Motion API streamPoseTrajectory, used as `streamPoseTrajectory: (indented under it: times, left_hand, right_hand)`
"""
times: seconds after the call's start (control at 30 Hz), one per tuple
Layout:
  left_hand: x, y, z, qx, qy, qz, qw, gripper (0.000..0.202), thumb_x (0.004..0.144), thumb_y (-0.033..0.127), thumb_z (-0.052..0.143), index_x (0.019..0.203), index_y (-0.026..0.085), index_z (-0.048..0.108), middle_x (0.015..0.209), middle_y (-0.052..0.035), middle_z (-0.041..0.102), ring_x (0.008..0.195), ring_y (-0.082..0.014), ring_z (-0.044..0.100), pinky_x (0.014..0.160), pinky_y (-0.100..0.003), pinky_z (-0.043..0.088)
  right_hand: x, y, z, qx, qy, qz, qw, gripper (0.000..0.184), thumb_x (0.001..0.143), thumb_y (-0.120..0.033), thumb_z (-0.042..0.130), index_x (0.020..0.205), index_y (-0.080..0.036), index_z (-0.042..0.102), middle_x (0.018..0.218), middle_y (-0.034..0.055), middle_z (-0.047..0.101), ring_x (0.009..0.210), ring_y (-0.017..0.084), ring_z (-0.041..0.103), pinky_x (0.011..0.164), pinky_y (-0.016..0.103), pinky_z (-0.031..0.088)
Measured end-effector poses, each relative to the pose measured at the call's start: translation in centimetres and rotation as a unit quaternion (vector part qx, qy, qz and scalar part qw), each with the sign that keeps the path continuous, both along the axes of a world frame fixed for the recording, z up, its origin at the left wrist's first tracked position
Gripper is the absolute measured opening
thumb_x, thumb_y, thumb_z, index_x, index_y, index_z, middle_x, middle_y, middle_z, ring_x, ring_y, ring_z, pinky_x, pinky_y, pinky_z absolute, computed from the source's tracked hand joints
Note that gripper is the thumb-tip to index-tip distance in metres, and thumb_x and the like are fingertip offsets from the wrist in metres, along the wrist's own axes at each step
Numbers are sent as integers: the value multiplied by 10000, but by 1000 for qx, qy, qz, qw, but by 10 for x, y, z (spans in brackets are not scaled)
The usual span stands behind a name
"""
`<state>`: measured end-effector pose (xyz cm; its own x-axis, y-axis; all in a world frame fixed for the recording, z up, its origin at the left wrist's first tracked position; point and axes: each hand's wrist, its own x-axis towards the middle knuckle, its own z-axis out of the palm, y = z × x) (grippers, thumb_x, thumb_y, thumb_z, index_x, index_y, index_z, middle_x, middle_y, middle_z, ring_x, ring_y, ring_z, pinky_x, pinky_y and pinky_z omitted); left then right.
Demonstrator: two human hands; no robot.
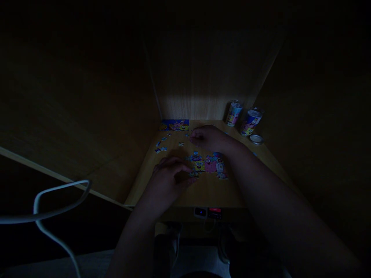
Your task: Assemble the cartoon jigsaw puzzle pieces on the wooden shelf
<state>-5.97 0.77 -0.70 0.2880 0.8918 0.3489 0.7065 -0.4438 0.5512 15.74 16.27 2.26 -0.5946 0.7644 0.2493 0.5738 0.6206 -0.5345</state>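
Note:
A partly joined cartoon jigsaw puzzle (209,164) lies in the middle of a small wooden desk (208,191). My left hand (171,175) rests at its left edge, fingers curled and pinched near a small piece. My right hand (207,138) reaches farther back, fingers curled over loose pieces behind the puzzle. What either hand holds is too dark to make out. Several loose pieces (162,146) lie scattered at the back left.
A printed reference picture (174,125) leans at the back wall. Two cartoon-printed cans (233,113) (251,122) stand at the back right, a round lid (256,139) beside them. Wooden walls enclose the desk. A white cable (49,210) loops at lower left.

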Motion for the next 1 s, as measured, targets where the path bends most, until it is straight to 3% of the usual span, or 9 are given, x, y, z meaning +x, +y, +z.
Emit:
streamPoseTrajectory:
  times: [0.43, 0.57, 0.77, 1.0]
  left_hand:
    - [1, -2, 5, -6, -27, -13, 1000, 237, 892, 223, 952, 1070, 299, 814, 1169, -12, 802, 1159, -279, 735, 1054, -482, 555]
    - [2, -5, 5, 19, -24, -43, 999, 153, 947, 188, 891, 1024, 299, 819, 1147, -5, 791, 1124, -256, 725, 1011, -454, 545]
    - [3, -6, 5, 22, -18, -56, 998, 242, 934, 57, 824, 1000, 290, 810, 1132, 7, 799, 1098, -237, 723, 967, -425, 529]
    - [3, -5, 7, 21, -20, -54, 998, 239, 933, 41, 805, 972, 276, 804, 1084, 11, 782, 1053, -228, 704, 958, -426, 509]
  right_hand:
    - [0, 1, 0, -3, -7, 10, 1000, 125, 1046, -258, 707, 993, -200, 804, 908, 16, 794, 815, 177, 684, 751, 284, 445]
    - [0, 0, 1, -5, -5, 16, 1000, 130, 1047, -257, 697, 983, -205, 797, 916, 12, 796, 821, 177, 687, 747, 279, 440]
    - [0, -1, 2, 4, -12, 20, 1000, 132, 1032, -266, 704, 970, -193, 794, 875, 6, 779, 786, 166, 661, 720, 273, 414]
    - [0, -2, 2, -7, -10, 16, 1000, 144, 1042, -272, 695, 985, -199, 805, 912, 14, 801, 820, 174, 683, 738, 275, 433]
